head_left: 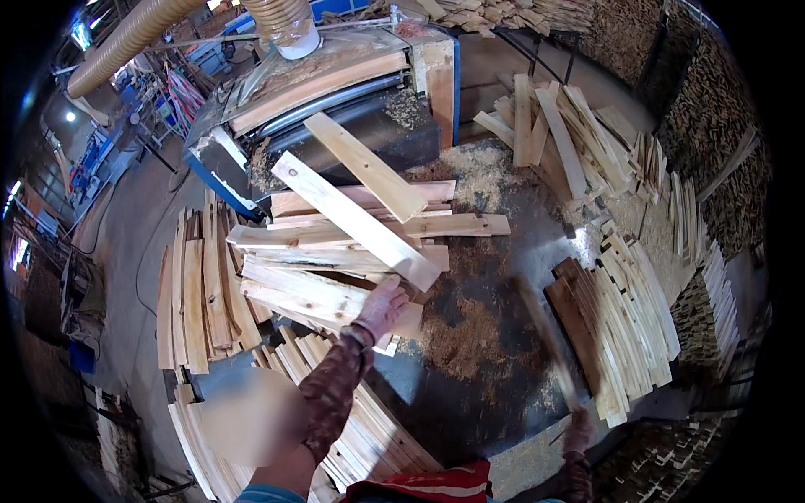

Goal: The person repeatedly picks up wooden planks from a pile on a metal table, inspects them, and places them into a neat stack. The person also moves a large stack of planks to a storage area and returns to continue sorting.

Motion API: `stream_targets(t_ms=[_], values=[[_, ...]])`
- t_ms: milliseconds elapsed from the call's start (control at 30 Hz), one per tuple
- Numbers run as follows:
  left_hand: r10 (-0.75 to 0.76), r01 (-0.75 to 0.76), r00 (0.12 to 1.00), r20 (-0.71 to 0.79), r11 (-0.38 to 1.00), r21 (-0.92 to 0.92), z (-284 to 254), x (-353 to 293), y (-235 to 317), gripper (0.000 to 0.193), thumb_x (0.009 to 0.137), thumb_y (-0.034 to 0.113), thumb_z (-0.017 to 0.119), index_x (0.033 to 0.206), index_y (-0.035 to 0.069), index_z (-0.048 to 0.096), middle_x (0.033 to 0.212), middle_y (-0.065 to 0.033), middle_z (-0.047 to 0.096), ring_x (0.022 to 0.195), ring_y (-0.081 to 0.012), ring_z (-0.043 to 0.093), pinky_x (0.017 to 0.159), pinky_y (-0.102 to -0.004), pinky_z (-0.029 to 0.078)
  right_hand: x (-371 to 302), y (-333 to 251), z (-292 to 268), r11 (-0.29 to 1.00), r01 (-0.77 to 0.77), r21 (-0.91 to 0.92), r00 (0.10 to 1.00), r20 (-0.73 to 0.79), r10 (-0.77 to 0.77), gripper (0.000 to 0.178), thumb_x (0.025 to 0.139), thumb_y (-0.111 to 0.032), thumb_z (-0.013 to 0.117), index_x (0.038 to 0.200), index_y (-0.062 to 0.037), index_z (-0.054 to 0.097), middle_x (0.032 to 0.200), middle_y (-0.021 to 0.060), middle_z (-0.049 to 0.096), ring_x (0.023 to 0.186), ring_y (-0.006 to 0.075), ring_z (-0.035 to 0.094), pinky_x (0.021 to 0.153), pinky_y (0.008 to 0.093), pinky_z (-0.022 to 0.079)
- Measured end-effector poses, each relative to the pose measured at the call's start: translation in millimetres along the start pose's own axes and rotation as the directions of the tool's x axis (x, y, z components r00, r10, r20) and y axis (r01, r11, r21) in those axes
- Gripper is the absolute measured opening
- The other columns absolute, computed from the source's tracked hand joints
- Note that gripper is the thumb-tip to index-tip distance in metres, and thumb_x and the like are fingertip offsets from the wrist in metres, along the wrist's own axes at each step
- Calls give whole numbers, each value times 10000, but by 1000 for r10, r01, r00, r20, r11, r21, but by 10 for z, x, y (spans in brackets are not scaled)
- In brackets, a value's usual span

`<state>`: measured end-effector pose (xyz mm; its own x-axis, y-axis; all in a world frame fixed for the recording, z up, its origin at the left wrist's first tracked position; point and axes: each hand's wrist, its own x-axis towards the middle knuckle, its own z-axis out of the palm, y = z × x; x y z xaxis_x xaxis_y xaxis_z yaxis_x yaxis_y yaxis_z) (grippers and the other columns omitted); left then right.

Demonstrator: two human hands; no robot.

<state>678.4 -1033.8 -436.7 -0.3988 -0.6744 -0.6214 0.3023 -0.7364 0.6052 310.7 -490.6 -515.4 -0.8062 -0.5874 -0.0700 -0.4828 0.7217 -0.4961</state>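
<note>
My left hand (383,307) rests on the near boards of a loose pile, its fingers stretched over a pale knotted board (306,293). Just beyond its fingertips is the near end of a long plank (356,220) lying slantwise across the pile. Another yellowish board (366,166) leans from the machine's mouth onto the stack. At the lower right, my right hand (577,431) is closed on the near end of a narrow wooden board (547,339), which is smeared by motion. That board points away over the dark table, beside a neat stack of boards (633,327).
A planing machine (335,101) with rollers and a ribbed hose (151,42) stands ahead. Rows of boards lie at the left (201,293) and nearest me (369,427). A loose heap of boards (570,138) sits far right. Sawdust (470,344) covers parts of the dark table.
</note>
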Motion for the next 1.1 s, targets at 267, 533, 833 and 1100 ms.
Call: stream_targets(t_ms=[267, 533, 833, 1100], values=[[56, -61, 997, -57, 995, -85, 635, 481, -228, 346, 930, 320, 702, 1202, 114, 646, 1054, -66, 704, 827, -212, 690, 666, -351, 544, 1727, -19, -640, 581, -34, -813, 999, -4, 52, 272, 859, -376, 689, 976, -131, 709, 986, 99, 702, 956, 299, 693, 791, 430, 562], [181, -167, 973, 146, 981, -103, 168, -947, 243, 393, 999, 233, 623, 1278, -38, 575, 1095, -121, 695, 1029, -219, 681, 908, -346, 569, 2201, -5644, 141, 591, 791, 159, 598, 7, -801, 661, 824, -418, 729, 1353, -79, 524, 1275, 174, 619, 1158, 384, 606, 963, 468, 496], [251, -224, 926, -281, 967, 123, -1590, -3028, -327, 549, 925, 205, 681, 1381, -59, 530, 1267, -146, 647, 1091, -237, 663, 881, -392, 586, 1348, -6528, 1066, 691, 723, 3, 648, 344, -680, 749, 802, -346, 740, 1405, -73, 389, 1168, 224, 608, 1004, 397, 662, 835, 486, 559], [187, -215, 945, -267, 974, -77, -1485, -3323, -955, 498, 929, 169, 648, 1355, -57, 523, 1222, -144, 654, 1101, -233, 662, 937, -369, 563, -248, -4613, 1167, 725, 689, -27, 688, 342, -640, 996, 754, -407, 760, 1566, -121, 259, 1182, 228, 566, 994, 399, 648, 812, 488, 567]])
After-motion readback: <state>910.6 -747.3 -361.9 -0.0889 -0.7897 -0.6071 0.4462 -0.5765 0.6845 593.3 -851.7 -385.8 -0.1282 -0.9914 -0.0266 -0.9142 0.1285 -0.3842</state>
